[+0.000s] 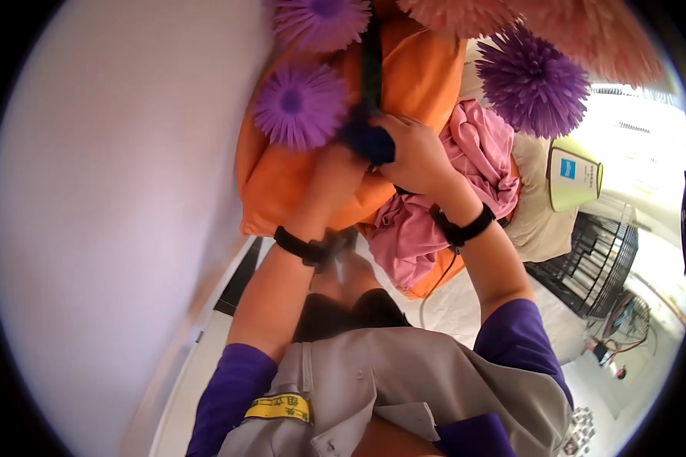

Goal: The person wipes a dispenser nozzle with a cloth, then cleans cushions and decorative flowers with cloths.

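Observation:
Both hands meet in front of a large orange cushion (423, 72). My right hand (415, 156) is closed, with its fingers curled over a dark blue soft-looking bundle (379, 145) whose kind I cannot make out. My left hand (341, 174) reaches up against the left side of the same bundle; its fingers are blurred and partly hidden there. A dark strip (371, 65) runs up the cushion from the bundle. Close to my left hand is a purple pompom flower (301, 107). Pink cloth (476, 148) lies to the right of my right hand. Each wrist wears a black band.
Another purple flower (533, 80) and pink flowers (594, 34) fill the top. At right are a beige cushion (545, 217), a pale yellow-green container (574, 177) with a blue label and a black wire basket (591, 263). A pale wall (122, 213) bounds the left.

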{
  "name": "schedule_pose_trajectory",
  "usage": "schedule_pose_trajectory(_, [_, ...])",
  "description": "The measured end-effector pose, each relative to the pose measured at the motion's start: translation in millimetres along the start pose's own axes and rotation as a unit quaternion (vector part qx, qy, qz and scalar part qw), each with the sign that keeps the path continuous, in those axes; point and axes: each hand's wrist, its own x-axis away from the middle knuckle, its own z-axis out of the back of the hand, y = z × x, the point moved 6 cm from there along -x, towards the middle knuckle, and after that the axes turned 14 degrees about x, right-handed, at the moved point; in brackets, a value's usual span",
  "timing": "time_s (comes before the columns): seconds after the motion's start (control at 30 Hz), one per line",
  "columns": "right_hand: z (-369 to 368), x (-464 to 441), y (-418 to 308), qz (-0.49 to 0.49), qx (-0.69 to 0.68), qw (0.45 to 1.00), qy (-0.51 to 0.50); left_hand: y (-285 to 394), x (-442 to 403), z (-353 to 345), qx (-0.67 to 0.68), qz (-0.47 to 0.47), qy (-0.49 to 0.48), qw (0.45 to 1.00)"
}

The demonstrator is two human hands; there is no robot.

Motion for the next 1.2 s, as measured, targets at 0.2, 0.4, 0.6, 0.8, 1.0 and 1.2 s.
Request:
schedule_pose_trajectory(0.2, [63.8, -15.1, 57.4, -0.175, 0.040, 0.933, 0.313, -12.0, 3.9, -3.0, 0.070, 0.101, 0.004, 0.992])
schedule_pose_trajectory(0.4, [18.9, -49.0, 44.0, -0.010, 0.158, 0.955, 0.251, -25.3, 2.7, -1.0, 0.118, 0.097, 0.011, 0.988])
schedule_pose_trajectory(0.6, [29.2, -5.7, 13.8, -0.051, -0.049, 0.981, 0.178, -18.1, 2.6, 1.4, 0.160, 0.113, -0.030, 0.980])
schedule_pose_trajectory(0.8, [3.2, -60.8, 9.6, 0.080, 0.209, 0.961, 0.163, -24.9, 6.6, -2.4, 0.160, 0.130, 0.003, 0.978])
schedule_pose_trajectory(1.0, [-15.3, -4.3, -15.8, 0.008, 0.071, 0.994, 0.078, -21.6, 2.2, 3.8, 0.073, 0.076, -0.040, 0.994])
schedule_pose_trajectory(1.2, [19.3, 15.9, 6.6, -0.132, -0.174, 0.975, 0.031, 5.2, 12.2, 5.8, 0.203, 0.054, -0.014, 0.978])
